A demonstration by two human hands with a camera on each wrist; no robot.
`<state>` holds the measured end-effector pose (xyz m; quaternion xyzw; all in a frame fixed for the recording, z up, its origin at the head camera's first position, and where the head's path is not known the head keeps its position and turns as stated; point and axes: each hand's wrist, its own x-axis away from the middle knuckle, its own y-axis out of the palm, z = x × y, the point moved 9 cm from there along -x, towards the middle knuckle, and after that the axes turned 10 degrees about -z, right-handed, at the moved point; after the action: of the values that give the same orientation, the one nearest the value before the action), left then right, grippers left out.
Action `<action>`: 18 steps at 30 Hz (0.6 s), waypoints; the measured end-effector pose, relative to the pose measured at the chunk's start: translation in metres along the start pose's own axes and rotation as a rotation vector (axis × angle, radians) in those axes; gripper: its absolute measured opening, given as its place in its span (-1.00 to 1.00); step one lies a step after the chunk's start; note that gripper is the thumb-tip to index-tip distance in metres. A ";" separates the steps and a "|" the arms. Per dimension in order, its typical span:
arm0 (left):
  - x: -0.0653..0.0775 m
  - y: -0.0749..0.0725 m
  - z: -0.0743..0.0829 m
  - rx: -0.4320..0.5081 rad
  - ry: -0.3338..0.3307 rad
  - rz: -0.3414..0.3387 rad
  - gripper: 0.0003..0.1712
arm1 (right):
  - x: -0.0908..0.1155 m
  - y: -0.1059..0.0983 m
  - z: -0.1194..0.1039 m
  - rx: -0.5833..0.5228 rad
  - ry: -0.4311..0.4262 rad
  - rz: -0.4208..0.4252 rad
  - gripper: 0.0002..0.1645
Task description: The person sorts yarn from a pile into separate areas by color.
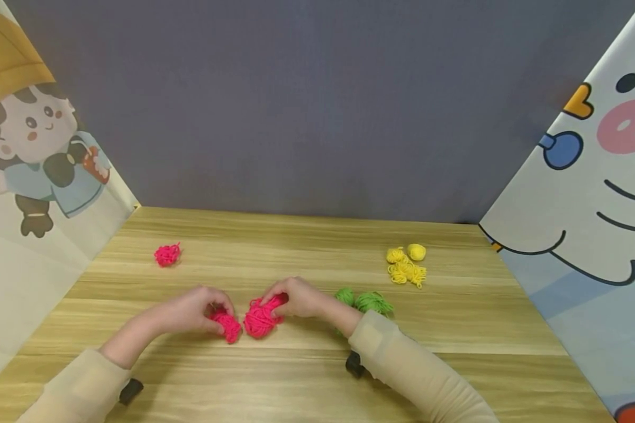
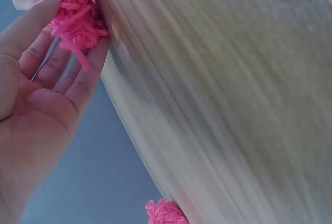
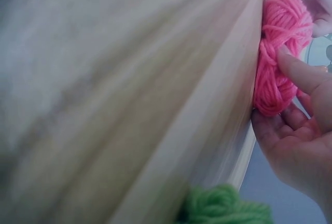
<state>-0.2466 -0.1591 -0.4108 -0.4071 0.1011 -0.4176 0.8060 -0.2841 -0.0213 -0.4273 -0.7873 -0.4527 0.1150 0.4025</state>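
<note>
Near the middle of the wooden table, my left hand (image 1: 198, 311) grips a small bundle of pink yarn (image 1: 229, 326) between thumb and fingers. In the left wrist view, a loose strand of this bundle (image 2: 78, 24) hangs over the fingers. Just to its right, my right hand (image 1: 298, 298) holds a larger pink yarn ball (image 1: 261, 318), thumb on one side and fingertips at its lower end. The right wrist view shows the wound strands of that ball (image 3: 280, 53) up close. The two pink pieces lie side by side with a narrow gap in the head view.
Another pink yarn bundle (image 1: 167, 255) lies at the back left. Green yarn bundles (image 1: 373, 302) sit beyond my right forearm, partly covered by it. Yellow yarn bundles (image 1: 406, 272) and a small yellow ball (image 1: 416, 252) lie at the back right. A grey panel (image 1: 307, 117) stands behind the table.
</note>
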 end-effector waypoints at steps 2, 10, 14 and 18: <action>0.000 0.001 0.002 -0.008 0.008 0.003 -0.79 | 0.000 0.000 0.000 -0.001 -0.004 -0.003 -0.75; -0.004 0.004 0.006 -0.005 -0.001 -0.019 -0.77 | 0.000 0.000 0.000 -0.019 -0.017 -0.010 -0.74; -0.006 0.005 0.004 0.000 -0.030 -0.035 -0.75 | -0.001 0.000 0.000 -0.023 -0.020 -0.010 -0.74; -0.007 0.006 0.002 0.003 -0.060 -0.042 -0.71 | -0.001 0.000 -0.001 -0.035 -0.023 -0.013 -0.73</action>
<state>-0.2472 -0.1508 -0.4152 -0.4203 0.0675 -0.4221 0.8004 -0.2841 -0.0224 -0.4272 -0.7899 -0.4643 0.1137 0.3840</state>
